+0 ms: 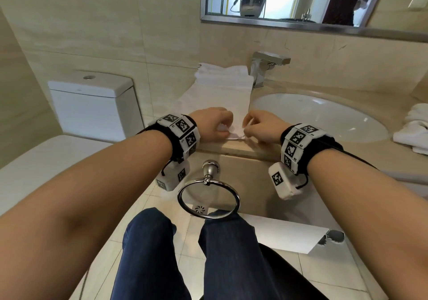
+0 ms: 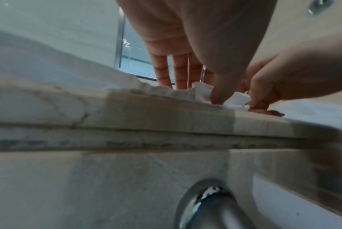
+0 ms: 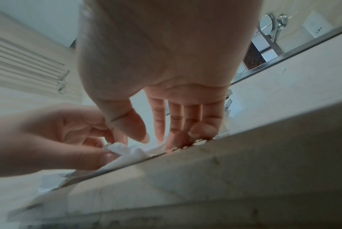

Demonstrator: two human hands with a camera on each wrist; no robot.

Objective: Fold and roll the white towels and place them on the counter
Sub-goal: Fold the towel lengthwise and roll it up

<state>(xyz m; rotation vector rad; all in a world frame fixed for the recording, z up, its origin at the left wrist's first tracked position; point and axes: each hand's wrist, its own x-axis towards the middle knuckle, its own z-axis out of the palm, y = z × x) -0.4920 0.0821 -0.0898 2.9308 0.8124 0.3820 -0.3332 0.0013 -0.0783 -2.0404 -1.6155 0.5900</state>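
Observation:
A white towel [image 1: 222, 96] lies as a long flat strip on the beige counter [image 1: 243, 149], left of the basin. Both hands meet at its near end by the counter's front edge. My left hand [image 1: 222, 126] pinches the crumpled near edge, with its thumb on the cloth in the left wrist view [image 2: 197, 86]. My right hand [image 1: 252, 126] pinches the same edge from the right, its fingertips curled down at the counter's rim [image 3: 164, 136]. The bunched towel edge [image 3: 127, 151] shows between the two hands. More folded white towels [image 1: 217, 73] are stacked at the back wall.
An oval basin [image 1: 319, 117] with a chrome faucet [image 1: 266, 66] is on the right of the towel. Crumpled white towels [image 1: 414, 128] sit at the counter's far right. A toilet [image 1: 92, 105] stands on the left. A chrome towel ring [image 1: 208, 198] hangs below the counter's front.

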